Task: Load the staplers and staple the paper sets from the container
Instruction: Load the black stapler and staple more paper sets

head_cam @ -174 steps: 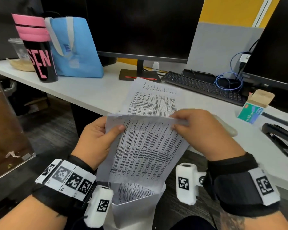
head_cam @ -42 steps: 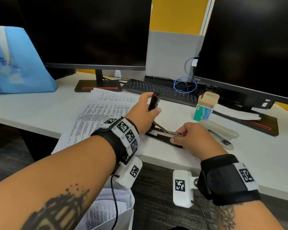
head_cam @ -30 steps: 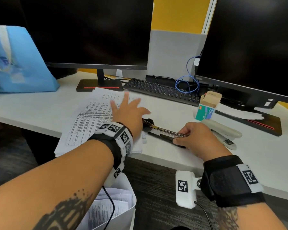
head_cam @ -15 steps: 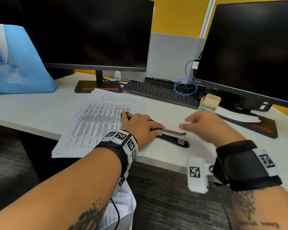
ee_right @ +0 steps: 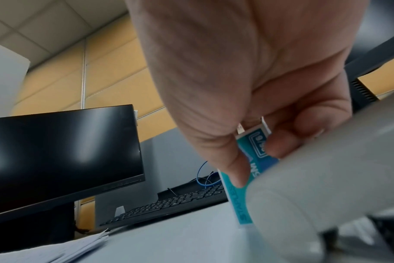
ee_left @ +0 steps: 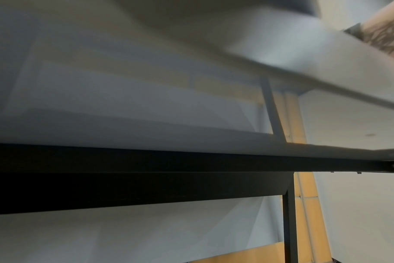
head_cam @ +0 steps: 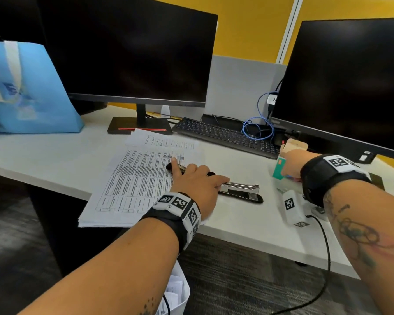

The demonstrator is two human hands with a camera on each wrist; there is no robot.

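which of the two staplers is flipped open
The black stapler under the left hand, beside the papers: its metal staple channel lies exposed. The beige stapler, by the right hand, shows no exposed channel.

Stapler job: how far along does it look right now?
Early. Done: paper sets lie on the desk, and the black stapler lies opened. In hand: the left hand steadies that stapler while the right hand grips the staple box. Left: loading staples, the white stapler, all stapling.
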